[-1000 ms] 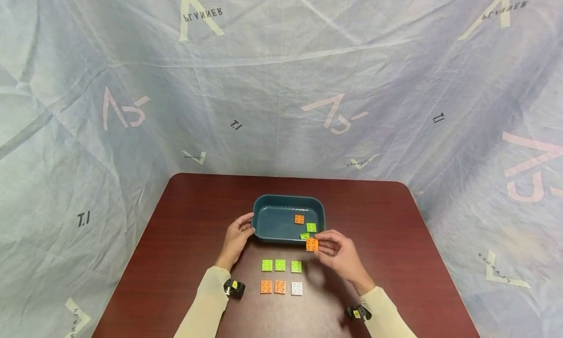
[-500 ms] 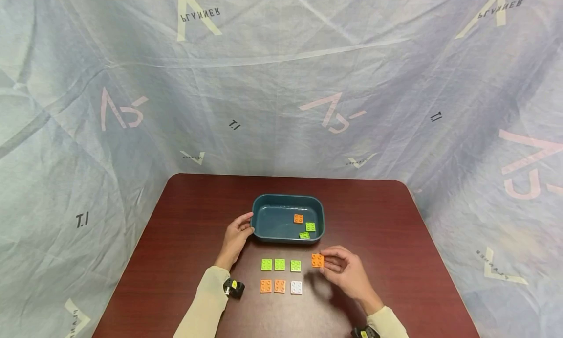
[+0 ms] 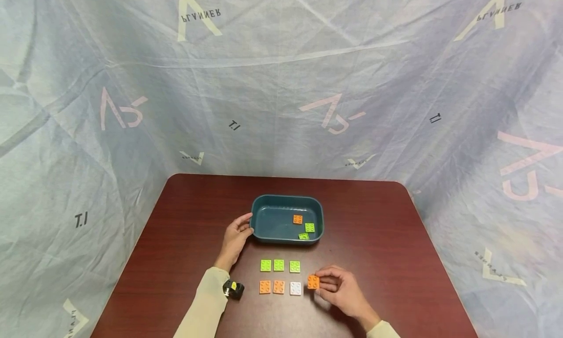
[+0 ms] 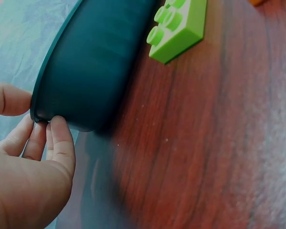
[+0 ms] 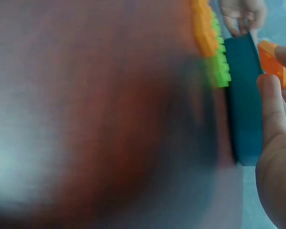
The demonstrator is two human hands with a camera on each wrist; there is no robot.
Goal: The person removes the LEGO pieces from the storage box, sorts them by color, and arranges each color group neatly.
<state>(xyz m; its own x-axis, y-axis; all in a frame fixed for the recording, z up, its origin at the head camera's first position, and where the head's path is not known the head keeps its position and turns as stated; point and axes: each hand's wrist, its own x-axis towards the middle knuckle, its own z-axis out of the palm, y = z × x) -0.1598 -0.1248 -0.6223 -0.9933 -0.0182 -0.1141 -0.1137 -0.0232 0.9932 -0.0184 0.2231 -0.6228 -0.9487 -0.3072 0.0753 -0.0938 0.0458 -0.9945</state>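
An orange toy building brick (image 3: 313,281) is pinched between the thumb and fingers of my right hand (image 3: 345,291), just right of a white brick (image 3: 295,288). It also shows as the orange brick (image 5: 272,64) at my fingertips in the right wrist view. My left hand (image 3: 235,241) touches the left end of a dark teal bin (image 3: 281,239), its fingertips at the rim. Inside the bin lie an orange brick (image 3: 297,219) and two green bricks (image 3: 310,227). Orange bricks (image 3: 279,286) complete the white brick's row, with a row of green bricks (image 3: 294,266) behind.
The reddish-brown table (image 3: 198,201) has rounded back corners. Grey printed fabric (image 3: 272,108) hangs round its back and sides. A black wrist camera (image 3: 234,289) sits on the left forearm.
My right hand has brought the orange brick from the bin's front right edge toward me, to beside the white brick. The left hand stays at the bin.
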